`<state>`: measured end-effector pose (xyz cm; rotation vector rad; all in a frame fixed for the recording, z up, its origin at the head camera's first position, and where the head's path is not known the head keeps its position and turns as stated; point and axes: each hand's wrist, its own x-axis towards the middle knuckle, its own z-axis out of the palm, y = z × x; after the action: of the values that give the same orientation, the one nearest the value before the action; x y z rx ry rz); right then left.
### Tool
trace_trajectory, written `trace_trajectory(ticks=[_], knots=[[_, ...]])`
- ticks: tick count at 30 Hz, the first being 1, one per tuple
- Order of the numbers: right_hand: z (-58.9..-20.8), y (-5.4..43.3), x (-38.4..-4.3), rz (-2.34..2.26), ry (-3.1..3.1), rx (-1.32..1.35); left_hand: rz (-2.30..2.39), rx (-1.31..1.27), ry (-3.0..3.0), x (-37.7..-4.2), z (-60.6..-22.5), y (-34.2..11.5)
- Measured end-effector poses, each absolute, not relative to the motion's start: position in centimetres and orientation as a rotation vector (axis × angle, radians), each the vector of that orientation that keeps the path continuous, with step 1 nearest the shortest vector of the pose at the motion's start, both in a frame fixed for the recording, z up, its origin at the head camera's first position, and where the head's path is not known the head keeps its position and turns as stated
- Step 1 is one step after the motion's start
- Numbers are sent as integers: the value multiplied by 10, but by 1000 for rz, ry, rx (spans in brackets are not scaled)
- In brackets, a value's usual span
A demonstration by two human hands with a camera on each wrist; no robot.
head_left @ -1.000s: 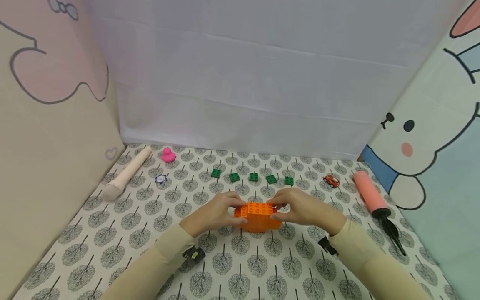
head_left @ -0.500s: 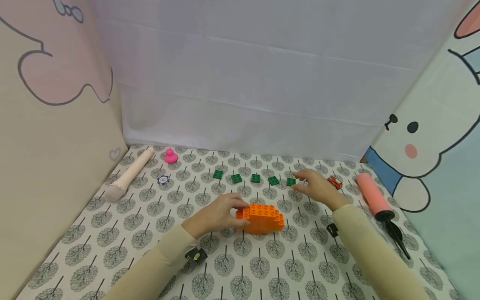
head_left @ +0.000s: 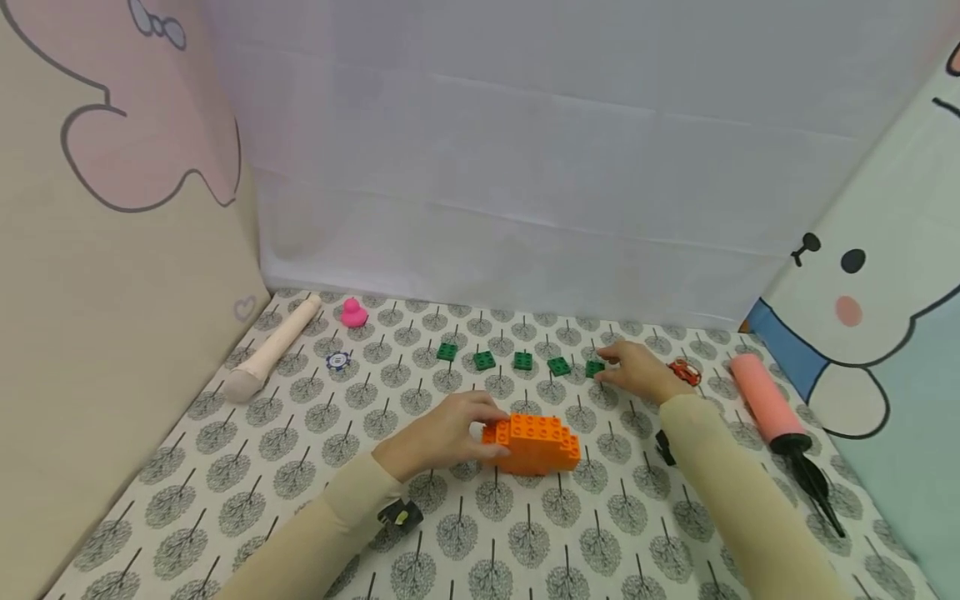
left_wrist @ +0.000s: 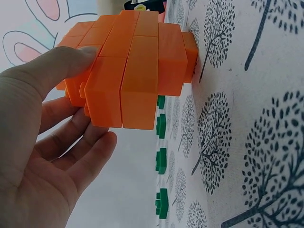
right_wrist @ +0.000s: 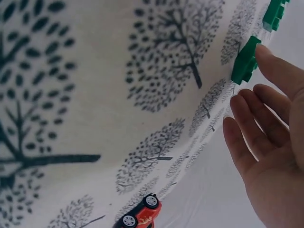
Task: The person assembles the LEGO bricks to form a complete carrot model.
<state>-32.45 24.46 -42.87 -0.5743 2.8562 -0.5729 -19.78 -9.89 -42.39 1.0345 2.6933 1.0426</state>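
The hands were well apart. The left hand [head_left: 452, 429] gripped the orange build [head_left: 542, 447] at its 9 o'clock end, thumb on one side and fingers on the other. The right hand [head_left: 637, 369] held nothing that showed; its thumb and fingers stood parted at the end brick [head_left: 593, 368], the green one furthest toward 3 o'clock in its row. Whether they touched it could not be told.

Seen from the head, that brick lay at 9 o'clock from the right hand, just beside the fingertips, and at about 2 o'clock from the left hand, well apart from it. The right hand was plainly the nearer. The brick looked about square, with no marked long axis, but the row ran roughly from 9 to 3 o'clock, with four more green bricks [head_left: 522, 361] on the 9 o'clock side. The build lay at 7 o'clock from the end brick, studs up, its long axis also close to 9 and 3. The car [head_left: 685, 372] was near the right hand, at 3 o'clock.
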Motion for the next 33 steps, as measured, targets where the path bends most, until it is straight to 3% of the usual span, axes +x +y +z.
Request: trace_trajectory(ticks=[19, 26, 33], knots=[[-430, 252, -319, -652, 2892, -567, 1035, 1000, 2703, -197, -424, -99], [-402, 249, -293, -668, 2952, -707, 1040, 995, 2709, -198, -426, -100], [-378, 234, -246, -704, 3010, -1028, 1055, 1022, 2702, -197, -425, -100]])
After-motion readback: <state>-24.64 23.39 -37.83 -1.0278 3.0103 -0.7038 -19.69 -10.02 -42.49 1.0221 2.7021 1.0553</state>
